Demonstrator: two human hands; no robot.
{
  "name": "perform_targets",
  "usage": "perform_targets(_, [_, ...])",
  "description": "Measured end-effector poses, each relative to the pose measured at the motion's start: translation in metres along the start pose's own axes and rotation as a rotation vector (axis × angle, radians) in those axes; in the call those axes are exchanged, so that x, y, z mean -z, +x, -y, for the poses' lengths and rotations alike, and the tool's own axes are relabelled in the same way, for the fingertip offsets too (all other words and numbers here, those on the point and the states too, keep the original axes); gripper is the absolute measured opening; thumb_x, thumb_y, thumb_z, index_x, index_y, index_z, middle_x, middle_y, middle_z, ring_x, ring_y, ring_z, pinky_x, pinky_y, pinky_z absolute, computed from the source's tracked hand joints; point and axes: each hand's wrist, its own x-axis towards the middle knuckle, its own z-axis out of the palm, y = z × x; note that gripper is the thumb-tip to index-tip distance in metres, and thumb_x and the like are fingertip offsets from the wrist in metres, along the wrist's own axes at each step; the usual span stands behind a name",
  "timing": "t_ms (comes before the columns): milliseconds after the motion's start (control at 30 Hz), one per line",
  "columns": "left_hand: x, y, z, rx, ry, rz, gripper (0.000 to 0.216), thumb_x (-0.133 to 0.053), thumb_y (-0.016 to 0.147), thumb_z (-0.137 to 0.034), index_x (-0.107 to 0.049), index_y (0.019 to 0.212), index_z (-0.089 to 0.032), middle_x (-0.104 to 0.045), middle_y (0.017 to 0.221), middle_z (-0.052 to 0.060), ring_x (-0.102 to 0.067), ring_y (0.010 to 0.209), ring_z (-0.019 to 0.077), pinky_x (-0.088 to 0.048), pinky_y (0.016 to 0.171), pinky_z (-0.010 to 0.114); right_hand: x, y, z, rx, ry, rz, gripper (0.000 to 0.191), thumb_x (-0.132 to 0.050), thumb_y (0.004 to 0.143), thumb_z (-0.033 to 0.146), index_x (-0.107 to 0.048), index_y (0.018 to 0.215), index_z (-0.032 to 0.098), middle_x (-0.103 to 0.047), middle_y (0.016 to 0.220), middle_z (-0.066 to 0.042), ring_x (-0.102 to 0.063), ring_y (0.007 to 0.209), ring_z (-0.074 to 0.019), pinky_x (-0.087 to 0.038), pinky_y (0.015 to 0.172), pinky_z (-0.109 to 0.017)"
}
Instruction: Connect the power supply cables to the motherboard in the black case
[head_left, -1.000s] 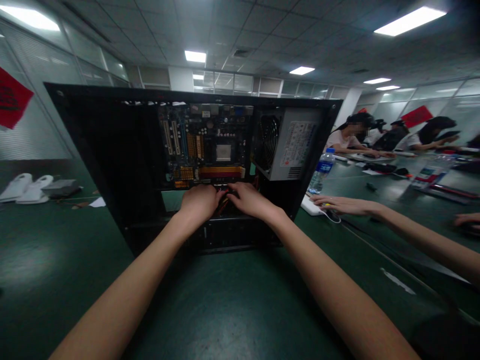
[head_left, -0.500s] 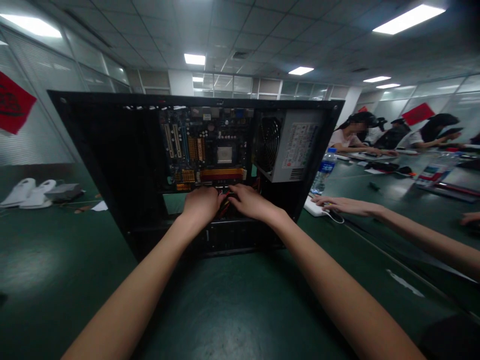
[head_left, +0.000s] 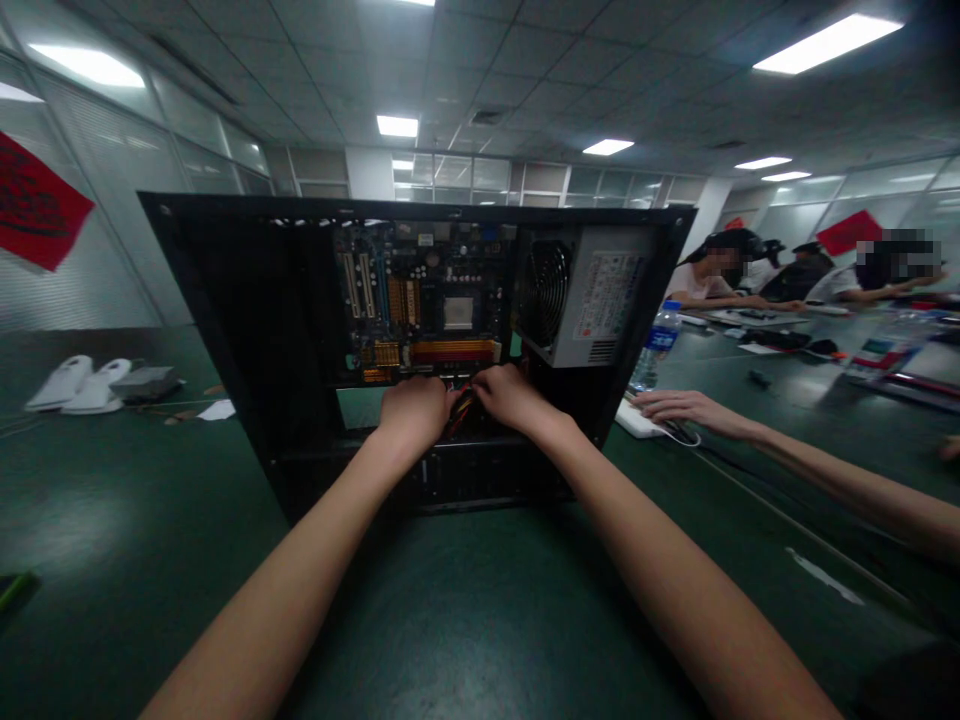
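A black computer case stands upright on the green table, its open side facing me. Inside are a motherboard and, at the upper right, a grey power supply with a round fan. Just below the red and yellow memory slots, my left hand and my right hand are close together. Both have their fingers closed around a bundle of coloured cables, which shows between them. My fingertips and the cable ends are mostly hidden.
To the right, another person's hand rests by a white power strip. A water bottle stands behind it. White shoe-shaped objects and a grey box lie at the left. More people sit at the far right.
The view has shifted slightly, so the case appears a little further right. My hands stay at the cables, with more of the coloured wires showing between them.
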Motion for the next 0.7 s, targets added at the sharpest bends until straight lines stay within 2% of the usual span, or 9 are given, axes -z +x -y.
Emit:
perform_targets(200, [0.001,-0.001,-0.001,-0.018,-0.015,0.004,0.050,-0.043,0.106,-0.047,-0.078,0.113,-0.012,-0.077,0.106,0.022,-0.074,0.104,0.0369,-0.058,0.084,0.042,0.001,0.011,0.006,-0.033,-0.148,0.036,0.032,-0.049,0.100,0.016,-0.078,0.113,0.013,-0.075,0.119,-0.019,-0.072,0.110,-0.0270,-0.051,0.086,-0.030])
perform_targets(367, [0.000,-0.001,-0.001,-0.044,-0.039,0.016,0.050,-0.042,0.106,-0.045,-0.077,0.112,-0.010,-0.077,0.105,0.022,-0.074,0.103,0.0387,-0.059,0.083,0.045,0.007,0.013,0.012,-0.072,-0.216,0.067,0.028,-0.056,0.092,0.013,-0.077,0.110,0.012,-0.075,0.118,-0.019,-0.073,0.108,-0.0303,-0.052,0.076,-0.030])
perform_targets(700, [-0.006,0.004,0.001,-0.026,-0.098,0.006,0.048,-0.048,0.101,-0.047,-0.078,0.109,-0.011,-0.078,0.100,0.021,-0.075,0.101,0.0393,-0.059,0.082,0.046,0.007,0.002,0.016,-0.093,-0.272,0.010,0.030,-0.051,0.097,0.018,-0.077,0.112,0.014,-0.076,0.114,-0.019,-0.074,0.106,-0.0307,-0.055,0.082,-0.033])
